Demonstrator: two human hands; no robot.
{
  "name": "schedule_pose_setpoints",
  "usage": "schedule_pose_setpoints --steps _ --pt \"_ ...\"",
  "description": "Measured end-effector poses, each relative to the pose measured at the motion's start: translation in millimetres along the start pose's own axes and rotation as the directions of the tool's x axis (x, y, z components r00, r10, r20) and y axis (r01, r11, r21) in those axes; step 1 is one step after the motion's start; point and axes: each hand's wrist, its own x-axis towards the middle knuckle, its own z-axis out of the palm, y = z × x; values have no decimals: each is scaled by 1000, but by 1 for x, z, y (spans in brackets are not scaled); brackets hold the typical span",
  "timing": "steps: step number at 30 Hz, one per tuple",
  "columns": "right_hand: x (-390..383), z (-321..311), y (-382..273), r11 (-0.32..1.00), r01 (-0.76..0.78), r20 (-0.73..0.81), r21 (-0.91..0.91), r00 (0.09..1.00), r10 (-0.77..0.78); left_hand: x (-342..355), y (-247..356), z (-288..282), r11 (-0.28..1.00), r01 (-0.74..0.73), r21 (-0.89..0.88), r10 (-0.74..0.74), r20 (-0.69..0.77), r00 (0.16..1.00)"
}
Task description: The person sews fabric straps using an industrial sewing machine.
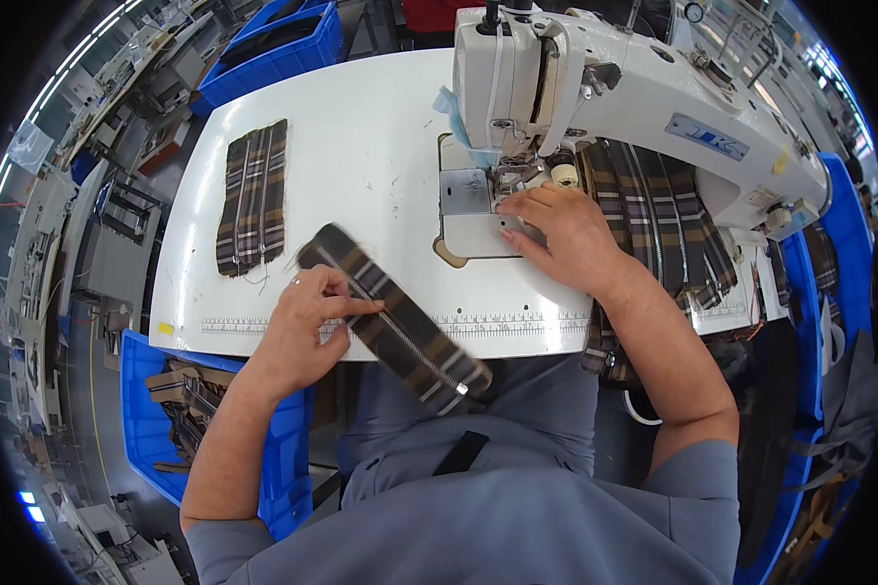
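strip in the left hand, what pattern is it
Plaid: the strip has dark, brown and pale bands, seen best in the head view.

At the upper left of the frame I have a blue crate [263, 73] with dark cloth in it, and a brown box [163, 146] farther left. Long ceiling lights [64, 71] (bent into a curve near the rim) run along the left edge. Something red [434, 15] shows at top centre. Another blue bin [285, 468] sits lower left, and more blue plastic [844, 185] stands at the right.
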Motion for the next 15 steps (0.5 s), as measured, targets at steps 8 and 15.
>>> schedule_pose_setpoints --steps 8,15 --pt "0 1 -8 979 202 -6 34 979 -201 87 12 56 960 -244 -136 251 35 967" --pt "-3 1 -2 990 136 36 -31 990 -135 122 16 60 956 -278 97 260 166 951"
